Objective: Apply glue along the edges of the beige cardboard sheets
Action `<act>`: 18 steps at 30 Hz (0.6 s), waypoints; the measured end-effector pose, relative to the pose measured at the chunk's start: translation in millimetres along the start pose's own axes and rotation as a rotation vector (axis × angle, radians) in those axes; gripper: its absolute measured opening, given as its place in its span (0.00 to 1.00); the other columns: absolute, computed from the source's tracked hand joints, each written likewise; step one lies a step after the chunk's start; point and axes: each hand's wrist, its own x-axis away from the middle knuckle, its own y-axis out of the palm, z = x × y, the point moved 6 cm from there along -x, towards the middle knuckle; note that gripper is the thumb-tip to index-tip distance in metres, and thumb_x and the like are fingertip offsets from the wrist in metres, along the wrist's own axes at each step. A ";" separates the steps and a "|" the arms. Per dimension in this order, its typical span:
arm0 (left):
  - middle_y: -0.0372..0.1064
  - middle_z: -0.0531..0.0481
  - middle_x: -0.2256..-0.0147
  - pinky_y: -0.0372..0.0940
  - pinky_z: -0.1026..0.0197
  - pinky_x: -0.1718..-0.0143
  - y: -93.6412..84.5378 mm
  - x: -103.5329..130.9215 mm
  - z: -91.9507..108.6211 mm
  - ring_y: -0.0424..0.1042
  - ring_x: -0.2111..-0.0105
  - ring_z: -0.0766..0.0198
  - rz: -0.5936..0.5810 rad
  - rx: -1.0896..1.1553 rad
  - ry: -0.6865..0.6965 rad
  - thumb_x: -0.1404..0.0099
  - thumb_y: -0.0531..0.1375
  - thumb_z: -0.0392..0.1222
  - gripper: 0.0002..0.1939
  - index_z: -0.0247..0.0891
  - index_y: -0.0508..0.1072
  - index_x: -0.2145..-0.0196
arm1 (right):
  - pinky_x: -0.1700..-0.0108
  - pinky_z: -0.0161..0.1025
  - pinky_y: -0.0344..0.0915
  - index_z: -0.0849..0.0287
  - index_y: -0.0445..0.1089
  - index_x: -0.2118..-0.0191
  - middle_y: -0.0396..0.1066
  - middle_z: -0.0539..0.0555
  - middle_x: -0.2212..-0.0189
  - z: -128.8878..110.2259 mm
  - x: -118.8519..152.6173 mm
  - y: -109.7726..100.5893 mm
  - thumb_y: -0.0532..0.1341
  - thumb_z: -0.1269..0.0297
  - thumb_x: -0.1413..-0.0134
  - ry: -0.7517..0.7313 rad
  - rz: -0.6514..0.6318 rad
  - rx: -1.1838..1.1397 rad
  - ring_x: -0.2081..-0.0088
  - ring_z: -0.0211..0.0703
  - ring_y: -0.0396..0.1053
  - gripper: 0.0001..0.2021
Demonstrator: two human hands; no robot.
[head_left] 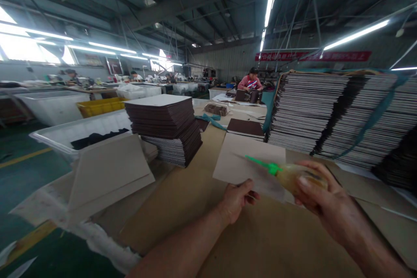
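A squeeze bottle [293, 177] with a green nozzle and yellowish contents lies in my right hand [321, 189], its fingers wrapped round it. The nozzle points left over a pale flat board [252, 160], close above its surface. My left hand [239, 200] is closed at the near edge of that board, thumb at the top and fingers curled below. Just behind the board sits a low stack of dark brown panels [246, 127]. Brown sheeting [182, 208] covers the worktable under my forearms.
A tall stack of brown panels [163, 115] stands left of centre. Large strapped stacks of boards [309, 108] rise at the right. Pale boards [109, 173] lean by a white bin [58, 134] at the left. Across the table, a person [251, 81] handles dark pieces.
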 end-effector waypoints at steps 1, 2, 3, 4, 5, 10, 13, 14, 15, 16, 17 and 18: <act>0.71 0.46 0.74 0.58 0.63 0.76 0.8 0.2 -1.1 0.68 0.77 0.65 -0.017 -0.015 0.012 0.51 0.68 0.54 0.21 0.31 0.74 0.70 | 0.78 0.32 0.63 0.52 0.65 0.54 0.69 0.52 0.69 -1.1 2.3 7.4 0.73 0.48 0.64 -0.018 -0.002 0.075 0.76 0.40 0.65 0.30; 0.71 0.46 0.73 0.58 0.63 0.76 1.7 0.4 -2.0 0.68 0.77 0.65 -0.036 -0.025 0.027 0.51 0.68 0.54 0.21 0.32 0.75 0.69 | 0.75 0.33 0.65 0.53 0.66 0.54 0.69 0.52 0.68 -2.5 4.0 14.6 0.72 0.48 0.64 -0.056 -0.015 0.148 0.74 0.41 0.65 0.29; 0.72 0.46 0.73 0.57 0.63 0.77 2.6 0.5 -2.7 0.69 0.77 0.64 -0.055 -0.034 0.040 0.50 0.68 0.54 0.21 0.32 0.75 0.67 | 0.73 0.34 0.66 0.53 0.67 0.55 0.69 0.51 0.68 -4.3 5.1 21.1 0.71 0.49 0.62 -0.115 -0.034 0.223 0.72 0.42 0.66 0.27; 0.72 0.47 0.72 0.57 0.63 0.77 3.7 0.7 -3.3 0.69 0.77 0.64 -0.073 -0.044 0.050 0.50 0.67 0.54 0.22 0.33 0.75 0.65 | 0.71 0.34 0.66 0.53 0.67 0.55 0.69 0.51 0.67 -6.2 5.5 26.6 0.70 0.49 0.59 -0.192 -0.053 0.305 0.70 0.43 0.66 0.25; 0.71 0.47 0.72 0.57 0.64 0.77 5.1 1.0 -3.6 0.69 0.77 0.64 -0.090 -0.057 0.055 0.49 0.67 0.54 0.22 0.33 0.75 0.64 | 0.69 0.35 0.66 0.52 0.68 0.56 0.69 0.50 0.66 -8.3 5.7 31.5 0.68 0.50 0.56 -0.283 -0.076 0.388 0.68 0.43 0.66 0.22; 0.69 0.47 0.75 0.57 0.63 0.78 10.9 3.7 -1.0 0.67 0.78 0.65 -0.116 -0.126 0.048 0.50 0.67 0.58 0.24 0.32 0.76 0.68 | 0.64 0.35 0.64 0.51 0.65 0.53 0.66 0.51 0.59 -13.4 7.1 50.7 0.63 0.54 0.43 -0.715 -0.248 0.643 0.61 0.44 0.66 0.15; 0.69 0.48 0.75 0.58 0.64 0.78 11.3 4.4 1.3 0.67 0.78 0.65 -0.110 -0.169 0.058 0.52 0.67 0.59 0.25 0.32 0.75 0.68 | 0.62 0.36 0.64 0.52 0.63 0.50 0.65 0.52 0.59 -15.8 8.1 56.2 0.61 0.57 0.40 -0.847 -0.272 0.703 0.60 0.43 0.66 0.14; 0.69 0.48 0.75 0.58 0.64 0.78 11.0 4.5 1.3 0.66 0.78 0.65 -0.113 -0.179 0.059 0.51 0.67 0.59 0.25 0.32 0.75 0.68 | 0.62 0.36 0.65 0.53 0.63 0.50 0.65 0.52 0.58 -16.9 8.7 57.6 0.61 0.58 0.39 -0.883 -0.268 0.718 0.60 0.43 0.67 0.14; 0.69 0.48 0.74 0.58 0.64 0.78 11.1 4.5 0.7 0.67 0.78 0.65 -0.125 -0.185 0.058 0.51 0.66 0.59 0.25 0.32 0.74 0.68 | 0.62 0.36 0.65 0.53 0.63 0.50 0.65 0.53 0.58 -17.9 9.5 59.0 0.61 0.59 0.39 -0.916 -0.265 0.731 0.60 0.43 0.67 0.14; 0.69 0.48 0.74 0.58 0.64 0.78 11.2 4.4 -0.2 0.67 0.78 0.66 -0.140 -0.188 0.057 0.50 0.66 0.58 0.24 0.32 0.74 0.67 | 0.62 0.36 0.65 0.54 0.63 0.50 0.65 0.53 0.58 -18.7 10.2 60.2 0.61 0.59 0.38 -0.944 -0.262 0.743 0.60 0.43 0.67 0.14; 0.69 0.48 0.73 0.58 0.64 0.77 11.3 4.4 -1.0 0.67 0.77 0.66 -0.153 -0.189 0.058 0.49 0.65 0.58 0.24 0.32 0.74 0.67 | 0.63 0.35 0.66 0.54 0.63 0.50 0.64 0.53 0.58 -19.1 11.1 61.2 0.61 0.59 0.38 -0.967 -0.261 0.752 0.60 0.43 0.67 0.14; 0.69 0.48 0.73 0.58 0.64 0.77 11.4 4.3 -1.9 0.67 0.77 0.66 -0.164 -0.190 0.060 0.48 0.65 0.58 0.24 0.32 0.74 0.66 | 0.64 0.35 0.66 0.55 0.63 0.49 0.64 0.54 0.58 -19.4 12.3 62.1 0.60 0.59 0.38 -0.985 -0.264 0.753 0.61 0.43 0.67 0.14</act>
